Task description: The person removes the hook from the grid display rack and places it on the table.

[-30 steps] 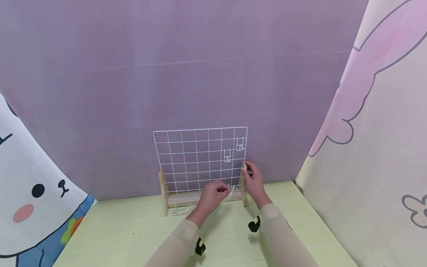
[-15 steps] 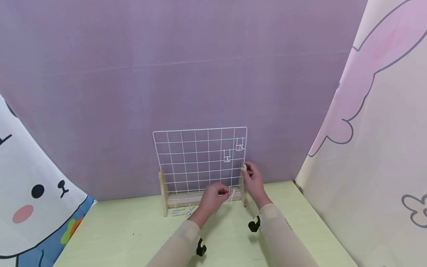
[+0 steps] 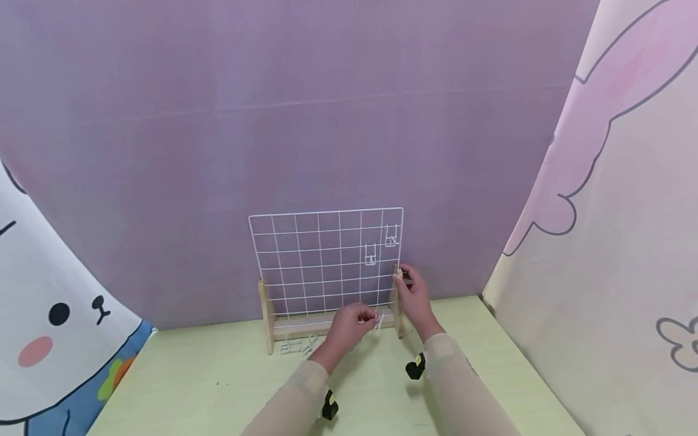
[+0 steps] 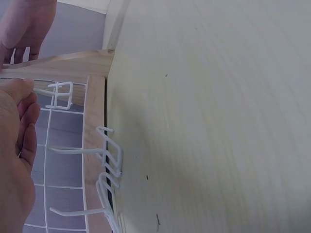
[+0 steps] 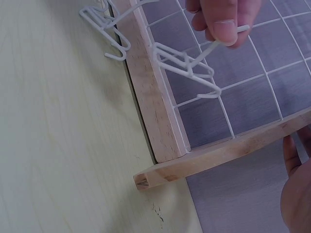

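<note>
My left hand [image 3: 349,324] pinches a white wire hook [image 5: 187,68] by its prong between thumb and fingers. It holds the hook in front of the lower right of a white wire grid panel [image 3: 327,212]. In the right wrist view the hook's frame lies across the grid wires; whether it is latched on them I cannot tell. My right hand [image 3: 415,300] grips the right upright of the wooden stand [image 3: 266,315], thumb in front and fingers behind. Two similar hooks, an upper one [image 3: 391,237] and a lower one [image 3: 370,257], hang on the grid's right side.
Loose wire hooks [image 3: 291,346] lie on the pale table [image 3: 191,381] by the stand's base, partly hidden behind the left forearm. A purple cloth backdrop [image 3: 349,121] rises just behind the grid. Printed cloths [image 3: 627,242] flank both sides.
The left hand has shifted slightly down with the pinched hook, whose tilt has changed a little. The right hand stays on the stand's upright.
</note>
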`<move>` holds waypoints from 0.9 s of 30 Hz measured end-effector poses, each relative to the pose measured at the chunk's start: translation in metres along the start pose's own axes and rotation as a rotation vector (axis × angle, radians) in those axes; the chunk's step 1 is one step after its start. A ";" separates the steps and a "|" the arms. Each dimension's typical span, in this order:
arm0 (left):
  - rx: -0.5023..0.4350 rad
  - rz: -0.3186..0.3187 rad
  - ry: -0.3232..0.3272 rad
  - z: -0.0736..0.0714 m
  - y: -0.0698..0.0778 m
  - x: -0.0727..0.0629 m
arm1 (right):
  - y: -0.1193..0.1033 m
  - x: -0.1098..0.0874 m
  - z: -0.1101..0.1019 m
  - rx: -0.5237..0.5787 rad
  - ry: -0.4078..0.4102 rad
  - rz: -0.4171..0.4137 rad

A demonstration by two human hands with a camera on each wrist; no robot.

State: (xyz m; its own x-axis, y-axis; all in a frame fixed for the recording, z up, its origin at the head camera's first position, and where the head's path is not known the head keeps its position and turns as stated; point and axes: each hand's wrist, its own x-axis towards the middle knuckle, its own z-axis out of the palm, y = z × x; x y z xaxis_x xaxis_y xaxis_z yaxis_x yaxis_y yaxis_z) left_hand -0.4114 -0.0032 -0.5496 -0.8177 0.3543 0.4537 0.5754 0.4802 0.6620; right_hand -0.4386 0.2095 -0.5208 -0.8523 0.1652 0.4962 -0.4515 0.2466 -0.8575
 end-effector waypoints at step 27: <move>0.045 0.017 -0.052 0.009 -0.019 -0.005 | -0.011 -0.004 -0.001 -0.030 -0.018 0.026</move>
State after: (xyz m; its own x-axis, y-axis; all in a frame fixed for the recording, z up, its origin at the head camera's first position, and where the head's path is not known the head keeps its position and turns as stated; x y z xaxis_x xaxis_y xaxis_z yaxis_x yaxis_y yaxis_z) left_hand -0.4183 -0.0066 -0.5697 -0.8068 0.4029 0.4322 0.5900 0.5094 0.6265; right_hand -0.4298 0.2070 -0.5131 -0.8683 0.1552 0.4711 -0.4210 0.2714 -0.8655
